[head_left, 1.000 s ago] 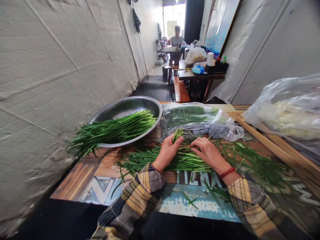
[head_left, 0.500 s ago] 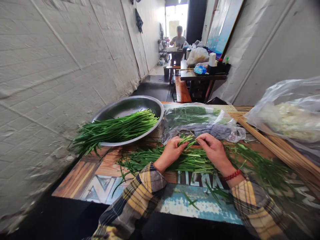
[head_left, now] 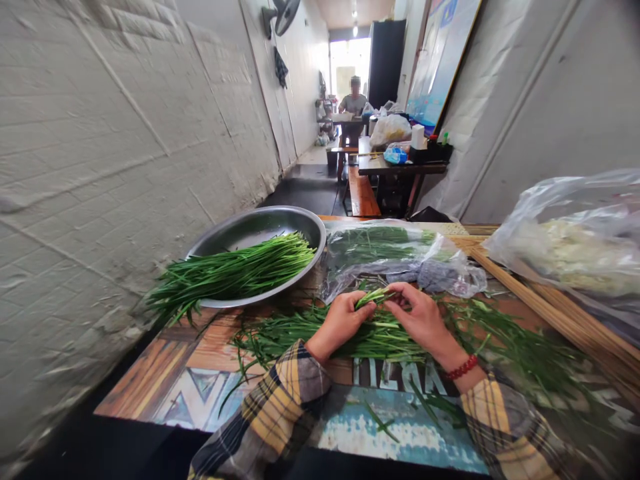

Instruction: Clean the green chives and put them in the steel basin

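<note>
My left hand (head_left: 344,323) is closed around a small bunch of garlic chives (head_left: 371,298), pale stem ends pointing up and right. With its fingertips, my right hand (head_left: 419,321) pinches at those stem ends, close beside the left. Under both hands a loose pile of garlic chives (head_left: 295,335) lies across the table, partly covered by them. To the left, a steel basin (head_left: 235,235) holds a thick bundle of garlic chives (head_left: 240,270), its leaf tips hanging over the rim. Scattered leaves (head_left: 520,343) lie right of my right hand.
Behind my hands lies a clear plastic bag (head_left: 345,267) with more greens inside. Wooden sticks (head_left: 565,307) and a bag of pale shredded food (head_left: 575,247) are on the right. Farther back are a bench (head_left: 363,193), a cluttered table (head_left: 400,165) and a seated person (head_left: 354,103).
My right hand has come closer to the left, its fingertips now at the stem ends of the held bunch. The view has tilted up slightly.
</note>
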`<state>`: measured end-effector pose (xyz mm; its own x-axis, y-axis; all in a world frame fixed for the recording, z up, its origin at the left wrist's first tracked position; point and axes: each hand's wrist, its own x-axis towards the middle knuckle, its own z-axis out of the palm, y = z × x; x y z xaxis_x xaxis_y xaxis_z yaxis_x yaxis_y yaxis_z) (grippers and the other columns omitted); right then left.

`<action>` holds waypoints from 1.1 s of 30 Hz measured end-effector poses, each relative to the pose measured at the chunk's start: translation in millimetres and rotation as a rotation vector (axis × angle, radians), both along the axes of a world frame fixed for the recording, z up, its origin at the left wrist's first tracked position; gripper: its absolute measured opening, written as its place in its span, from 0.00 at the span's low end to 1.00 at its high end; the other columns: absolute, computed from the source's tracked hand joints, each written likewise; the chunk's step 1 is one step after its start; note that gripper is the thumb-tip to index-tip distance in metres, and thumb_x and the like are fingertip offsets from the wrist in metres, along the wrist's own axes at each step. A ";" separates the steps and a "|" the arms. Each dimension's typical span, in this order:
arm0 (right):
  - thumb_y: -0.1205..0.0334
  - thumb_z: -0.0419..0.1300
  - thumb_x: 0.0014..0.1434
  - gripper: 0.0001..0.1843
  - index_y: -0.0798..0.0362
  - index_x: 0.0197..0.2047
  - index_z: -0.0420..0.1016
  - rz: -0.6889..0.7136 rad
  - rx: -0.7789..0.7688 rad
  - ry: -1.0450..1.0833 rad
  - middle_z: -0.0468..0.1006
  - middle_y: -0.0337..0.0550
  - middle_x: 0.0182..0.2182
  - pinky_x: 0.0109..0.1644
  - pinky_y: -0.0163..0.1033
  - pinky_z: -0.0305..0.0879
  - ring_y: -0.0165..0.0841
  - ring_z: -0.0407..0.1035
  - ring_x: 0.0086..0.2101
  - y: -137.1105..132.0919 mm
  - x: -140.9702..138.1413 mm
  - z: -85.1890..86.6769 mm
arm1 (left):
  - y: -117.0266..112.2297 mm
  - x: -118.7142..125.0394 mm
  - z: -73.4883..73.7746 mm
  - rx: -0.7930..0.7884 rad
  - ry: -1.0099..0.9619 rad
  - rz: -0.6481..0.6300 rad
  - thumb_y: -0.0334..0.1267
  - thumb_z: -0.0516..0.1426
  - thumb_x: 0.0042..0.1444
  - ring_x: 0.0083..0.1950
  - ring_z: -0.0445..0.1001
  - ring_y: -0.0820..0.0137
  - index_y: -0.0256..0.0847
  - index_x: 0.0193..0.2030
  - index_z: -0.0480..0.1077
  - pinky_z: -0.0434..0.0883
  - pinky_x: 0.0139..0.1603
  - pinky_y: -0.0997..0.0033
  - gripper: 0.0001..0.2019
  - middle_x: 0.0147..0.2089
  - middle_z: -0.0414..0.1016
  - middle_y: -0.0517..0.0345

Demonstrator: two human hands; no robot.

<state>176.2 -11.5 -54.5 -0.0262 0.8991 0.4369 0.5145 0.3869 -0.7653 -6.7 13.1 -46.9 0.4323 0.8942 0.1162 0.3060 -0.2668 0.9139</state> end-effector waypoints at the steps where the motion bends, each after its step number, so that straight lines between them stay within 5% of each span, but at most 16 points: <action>1: 0.60 0.58 0.58 0.07 0.50 0.40 0.75 -0.025 0.007 0.013 0.78 0.40 0.31 0.36 0.39 0.68 0.33 0.71 0.29 1.2 2.7 -0.1 | 0.3 0.0 -0.5 -0.014 -0.009 0.000 0.44 0.55 0.57 0.28 0.61 0.74 0.36 0.25 0.68 0.58 0.30 0.75 0.15 0.23 0.65 0.62; 6: 0.59 0.55 0.62 0.09 0.50 0.40 0.76 -0.128 0.066 0.067 0.78 0.43 0.36 0.40 0.40 0.68 0.35 0.72 0.36 6.8 20.2 -0.2 | 1.2 -0.1 0.1 0.016 0.000 0.046 0.46 0.55 0.57 0.29 0.59 0.74 0.36 0.26 0.68 0.57 0.29 0.75 0.15 0.24 0.63 0.62; 12: 0.60 0.55 0.63 0.09 0.49 0.42 0.76 -0.048 0.235 -0.136 0.78 0.44 0.40 0.49 0.45 0.65 0.37 0.70 0.43 5.1 19.7 4.4 | -0.8 0.1 3.3 0.062 0.022 0.088 0.43 0.56 0.55 0.30 0.61 0.73 0.36 0.25 0.69 0.58 0.32 0.75 0.13 0.26 0.66 0.62; 17: 0.59 0.60 0.60 0.05 0.47 0.36 0.78 0.006 0.231 -0.298 0.79 0.42 0.35 0.46 0.46 0.63 0.38 0.70 0.39 2.6 13.3 3.7 | -1.8 0.1 2.7 0.073 0.042 0.112 0.41 0.57 0.54 0.31 0.62 0.73 0.36 0.25 0.68 0.58 0.32 0.75 0.12 0.26 0.66 0.62; 27: 0.55 0.61 0.56 0.09 0.51 0.32 0.77 0.071 -0.081 0.227 0.77 0.42 0.33 0.40 0.39 0.64 0.36 0.70 0.36 0.9 -0.1 2.5 | -3.2 1.1 3.0 0.220 0.085 0.126 0.37 0.58 0.54 0.29 0.61 0.74 0.37 0.21 0.62 0.56 0.32 0.74 0.13 0.24 0.62 0.63; 33: 0.47 0.60 0.57 0.16 0.52 0.33 0.74 -0.063 -0.242 0.471 0.75 0.39 0.30 0.38 0.37 0.62 0.33 0.67 0.32 3.1 10.8 -1.3 | -1.9 0.4 1.0 0.260 0.141 0.157 0.36 0.57 0.54 0.30 0.60 0.74 0.38 0.21 0.59 0.55 0.32 0.74 0.14 0.25 0.60 0.64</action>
<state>186.9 -8.3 -55.8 0.1805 0.9690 0.1685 0.1099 0.1503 -0.9825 -6.3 11.2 -45.9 0.3194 0.8995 0.2980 0.4804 -0.4248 0.7673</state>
